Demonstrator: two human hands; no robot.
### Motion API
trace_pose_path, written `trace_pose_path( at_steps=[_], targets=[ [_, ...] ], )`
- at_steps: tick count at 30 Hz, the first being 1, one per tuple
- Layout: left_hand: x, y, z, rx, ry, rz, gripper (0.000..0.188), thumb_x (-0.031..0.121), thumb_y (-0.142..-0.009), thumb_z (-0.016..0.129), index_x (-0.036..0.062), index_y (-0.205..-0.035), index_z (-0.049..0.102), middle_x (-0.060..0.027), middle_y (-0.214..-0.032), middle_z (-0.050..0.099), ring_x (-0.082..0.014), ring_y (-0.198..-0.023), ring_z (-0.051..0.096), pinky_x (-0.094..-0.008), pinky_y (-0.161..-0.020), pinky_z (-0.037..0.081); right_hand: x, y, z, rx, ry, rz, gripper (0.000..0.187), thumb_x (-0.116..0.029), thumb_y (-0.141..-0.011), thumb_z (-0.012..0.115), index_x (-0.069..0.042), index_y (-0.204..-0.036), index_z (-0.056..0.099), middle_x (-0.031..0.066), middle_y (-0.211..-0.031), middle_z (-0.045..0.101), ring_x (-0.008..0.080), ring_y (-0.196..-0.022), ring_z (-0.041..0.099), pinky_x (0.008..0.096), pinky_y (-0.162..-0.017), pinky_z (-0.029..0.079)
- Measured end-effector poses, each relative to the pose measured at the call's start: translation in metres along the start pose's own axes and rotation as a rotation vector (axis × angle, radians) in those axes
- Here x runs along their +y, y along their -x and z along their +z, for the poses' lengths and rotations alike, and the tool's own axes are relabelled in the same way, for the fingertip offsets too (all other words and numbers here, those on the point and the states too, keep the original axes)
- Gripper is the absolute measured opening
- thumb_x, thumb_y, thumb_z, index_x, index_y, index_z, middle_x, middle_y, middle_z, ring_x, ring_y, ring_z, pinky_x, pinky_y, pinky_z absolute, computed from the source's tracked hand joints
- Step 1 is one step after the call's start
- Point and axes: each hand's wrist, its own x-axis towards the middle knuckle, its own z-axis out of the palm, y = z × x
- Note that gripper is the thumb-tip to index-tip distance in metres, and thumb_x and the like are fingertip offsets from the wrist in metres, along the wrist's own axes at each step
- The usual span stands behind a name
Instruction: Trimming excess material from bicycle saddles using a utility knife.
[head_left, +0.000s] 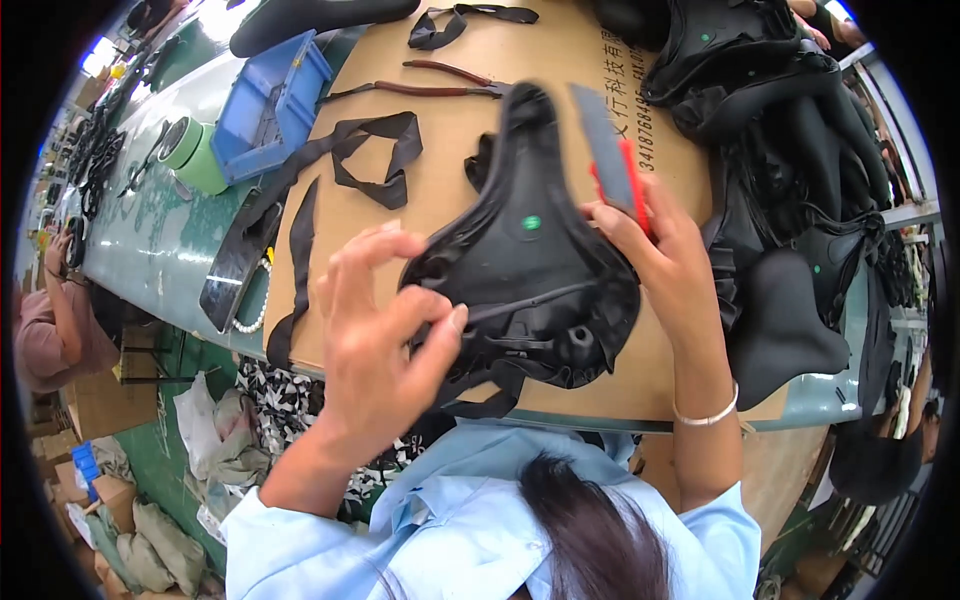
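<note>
A black bicycle saddle [545,255] lies underside up on the cardboard, its nose pointing away from me and a round green sticker in its middle. At its left rim is my left hand [375,330], thumb and one finger brought together in a pinch, the forefinger held apart. Whatever is between those fingertips is too small to make out. My right hand [655,240] is closed round a red-handled tool with a flat grey blade [610,145], held over the saddle's right side, blade pointing away. A black fabric strip [485,400] lies by the saddle's near edge.
Brown cardboard [660,390] covers part of the green table [130,240]. Red-handled pliers [430,88] and black straps [375,155] lie beyond the saddle. A blue bin [265,110], green tape roll [195,155] and phone [235,270] are left; black saddle covers [790,150] pile up right.
</note>
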Motion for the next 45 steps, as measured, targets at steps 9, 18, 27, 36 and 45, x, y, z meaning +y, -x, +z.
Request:
trace_pose_path(
  at_steps=[9, 18, 27, 36, 45],
  targets=[
    [0.05, -0.047, 0.062, -0.179, 0.233, -0.188, 0.03, 0.031, -0.085, 0.068, 0.0019, -0.087, 0.061, -0.0083, -0.069, 0.061, -0.0241, -0.063, 0.052, -0.0354, -0.062, 0.044, -0.023, 0.052, -0.023, 0.152, 0.015, 0.138, 0.034, -0.019, -0.096, 0.054, -0.003, -0.125, 0.054, 0.0038, -0.085, 0.064, 0.0064, -0.064, 0.056, 0.0207, -0.054, 0.044],
    [0.047, -0.032, 0.08, -0.156, 0.477, -0.227, 0.018, 0.019, -0.084, 0.065, 0.0017, -0.08, 0.065, -0.0041, -0.071, 0.056, -0.0194, -0.073, 0.044, -0.0332, -0.073, 0.03, -0.032, 0.091, -0.047, 0.043, 0.551, -0.161, 0.055, 0.003, -0.08, 0.063, -0.01, -0.133, 0.056, 0.0102, -0.075, 0.059, 0.0215, -0.054, 0.054, 0.0308, -0.052, 0.045],
    [0.044, -0.027, 0.088, 0.116, 0.67, -0.285, 0.011, 0.008, -0.078, 0.062, 0.0044, -0.068, 0.06, -0.0034, -0.067, 0.058, -0.0201, -0.068, 0.047, -0.034, -0.072, 0.034, -0.071, 0.097, -0.035, -0.23, 1.111, -0.126, 0.069, -0.001, -0.078, 0.062, -0.022, -0.142, 0.048, 0.006, -0.059, 0.039, 0.0212, -0.046, 0.047, 0.0355, -0.043, 0.036],
    [0.055, -0.024, 0.078, 0.459, 1.443, -0.591, 0.009, 0.009, -0.089, 0.057, 0.0039, -0.081, 0.055, 0.0017, -0.08, 0.042, -0.009, -0.071, 0.034, -0.0237, -0.068, 0.031, -0.039, 0.151, -0.003, 0.04, 0.829, 0.024, 0.066, -0.004, -0.079, 0.063, -0.015, -0.142, 0.046, 0.007, -0.059, 0.044, 0.0225, -0.043, 0.047, 0.0358, -0.044, 0.04],
    [0.012, -0.114, 0.038, -0.204, 0.355, 0.053, 0.016, 0.012, -0.088, 0.056, -0.0018, -0.093, 0.063, -0.0094, -0.086, 0.061, -0.0119, -0.084, 0.062, -0.0258, -0.065, 0.049, -0.017, 0.045, -0.034, 0.0, 0.852, -0.168, 0.061, -0.005, -0.082, 0.06, -0.03, -0.138, 0.05, 0.0078, -0.059, 0.05, 0.0266, -0.049, 0.052, 0.0374, -0.047, 0.042]
  ],
)
